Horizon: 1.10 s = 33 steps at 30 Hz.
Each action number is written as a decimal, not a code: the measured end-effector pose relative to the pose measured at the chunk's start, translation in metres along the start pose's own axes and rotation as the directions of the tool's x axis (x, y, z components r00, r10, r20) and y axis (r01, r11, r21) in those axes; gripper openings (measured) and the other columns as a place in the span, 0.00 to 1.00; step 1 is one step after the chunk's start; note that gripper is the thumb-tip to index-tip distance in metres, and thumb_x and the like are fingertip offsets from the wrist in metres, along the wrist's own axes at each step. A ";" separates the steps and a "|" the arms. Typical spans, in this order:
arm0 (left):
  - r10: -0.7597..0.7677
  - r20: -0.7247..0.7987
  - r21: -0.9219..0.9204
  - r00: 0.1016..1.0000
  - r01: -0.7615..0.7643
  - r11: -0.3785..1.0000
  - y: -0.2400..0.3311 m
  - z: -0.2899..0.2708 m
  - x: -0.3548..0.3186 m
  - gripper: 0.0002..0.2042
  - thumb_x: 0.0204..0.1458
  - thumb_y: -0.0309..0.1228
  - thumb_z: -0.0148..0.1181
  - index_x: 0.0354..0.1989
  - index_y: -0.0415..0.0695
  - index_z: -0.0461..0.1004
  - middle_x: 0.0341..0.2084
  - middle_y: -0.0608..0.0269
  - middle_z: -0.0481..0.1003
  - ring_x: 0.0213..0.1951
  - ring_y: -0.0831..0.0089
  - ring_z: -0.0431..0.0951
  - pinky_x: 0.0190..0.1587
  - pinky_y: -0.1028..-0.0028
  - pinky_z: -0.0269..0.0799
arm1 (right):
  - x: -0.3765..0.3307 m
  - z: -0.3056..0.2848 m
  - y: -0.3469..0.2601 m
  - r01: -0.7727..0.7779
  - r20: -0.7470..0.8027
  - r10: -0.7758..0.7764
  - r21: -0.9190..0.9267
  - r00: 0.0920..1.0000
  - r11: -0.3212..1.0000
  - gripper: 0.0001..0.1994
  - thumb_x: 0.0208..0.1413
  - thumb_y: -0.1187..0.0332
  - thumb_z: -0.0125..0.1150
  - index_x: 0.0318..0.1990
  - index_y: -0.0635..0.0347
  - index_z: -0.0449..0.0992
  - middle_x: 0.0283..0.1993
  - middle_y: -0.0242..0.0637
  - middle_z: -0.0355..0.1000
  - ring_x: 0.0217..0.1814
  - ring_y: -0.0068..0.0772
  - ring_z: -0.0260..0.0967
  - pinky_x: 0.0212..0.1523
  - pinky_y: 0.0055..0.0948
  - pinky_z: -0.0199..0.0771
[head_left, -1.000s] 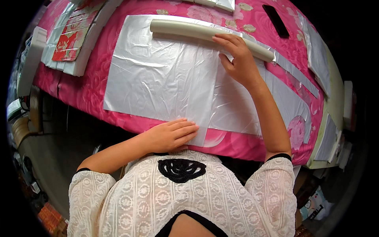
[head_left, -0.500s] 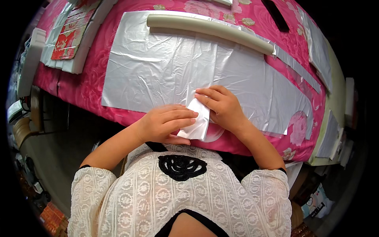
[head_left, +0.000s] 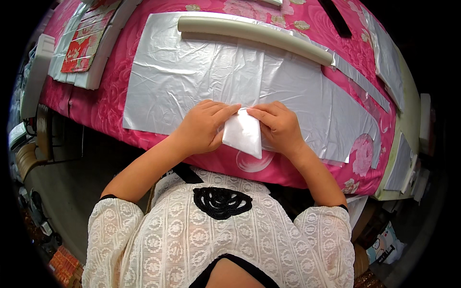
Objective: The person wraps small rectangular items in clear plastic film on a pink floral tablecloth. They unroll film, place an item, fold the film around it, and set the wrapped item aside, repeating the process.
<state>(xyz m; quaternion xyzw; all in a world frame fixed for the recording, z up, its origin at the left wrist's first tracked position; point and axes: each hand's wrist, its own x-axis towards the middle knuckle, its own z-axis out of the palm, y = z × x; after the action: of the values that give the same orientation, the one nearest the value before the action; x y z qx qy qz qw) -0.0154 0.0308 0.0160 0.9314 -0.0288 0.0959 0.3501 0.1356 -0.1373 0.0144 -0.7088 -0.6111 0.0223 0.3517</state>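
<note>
A small folded piece of white plastic film (head_left: 242, 135) sits between my hands near the table's front edge. My left hand (head_left: 206, 125) pinches its upper left corner between thumb and fingers. At the upper right corner my right hand (head_left: 276, 124) grips it the same way, thumb and forefinger almost meeting the left ones. Beneath and beyond my hands spreads a large thin sheet of silvery-white plastic film (head_left: 192, 72), creased in several places. Across its far side lies a long pale tube (head_left: 254, 37).
Pink floral cloth (head_left: 115, 103) covers the table. White foam-like blocks with a red printed packet (head_left: 89, 43) stand at the far left. A dark bar (head_left: 336, 19) lies at the far right, and plastic strips (head_left: 362, 84) trail from the tube's right end. A wooden chair (head_left: 31, 156) stands left.
My left hand has moved up from the lower left side of the folded film to its top corner. The folded film has turned and shifted slightly right and away from me.
</note>
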 end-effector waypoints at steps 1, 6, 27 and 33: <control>-0.065 -0.057 -0.140 0.996 0.056 0.989 0.001 0.000 0.003 0.24 0.44 0.28 0.56 0.53 0.39 0.66 0.41 0.53 0.74 0.44 0.58 0.74 0.50 0.66 0.66 | 0.005 -0.003 -0.002 -0.190 0.050 0.187 0.079 0.981 0.979 0.08 0.44 0.73 0.61 0.34 0.60 0.78 0.29 0.33 0.74 0.28 0.34 0.70 0.30 0.27 0.71; -0.300 -0.256 -0.320 0.919 0.212 0.924 0.004 0.004 0.018 0.22 0.54 0.33 0.50 0.56 0.34 0.61 0.47 0.45 0.69 0.49 0.51 0.69 0.54 0.61 0.61 | 0.031 -0.006 0.005 -0.732 0.272 0.684 0.340 0.677 0.590 0.11 0.53 0.67 0.55 0.27 0.67 0.77 0.18 0.37 0.72 0.18 0.28 0.68 0.25 0.24 0.67; -0.061 -0.061 0.339 0.996 0.078 0.938 0.009 0.033 0.013 0.29 0.49 0.39 0.54 0.57 0.36 0.59 0.60 0.49 0.57 0.62 0.58 0.55 0.63 0.60 0.47 | 0.027 -0.006 0.029 0.113 0.104 -0.088 -0.270 0.991 0.956 0.24 0.44 0.65 0.64 0.51 0.61 0.70 0.55 0.40 0.67 0.58 0.41 0.61 0.59 0.38 0.59; 0.215 -0.167 0.376 0.962 -0.139 0.916 -0.012 0.019 0.026 0.09 0.42 0.25 0.59 0.34 0.39 0.73 0.39 0.58 0.75 0.42 0.64 0.76 0.45 0.68 0.70 | 0.036 -0.014 0.044 0.094 0.215 -0.068 -0.108 0.974 0.990 0.21 0.47 0.68 0.60 0.50 0.61 0.71 0.57 0.39 0.66 0.60 0.40 0.61 0.61 0.37 0.58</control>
<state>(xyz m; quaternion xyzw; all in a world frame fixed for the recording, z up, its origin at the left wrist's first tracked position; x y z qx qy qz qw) 0.0142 0.0279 -0.0012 0.9583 -0.0592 0.2262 0.1642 0.1888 -0.1124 0.0157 -0.6964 -0.6736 0.0469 0.2430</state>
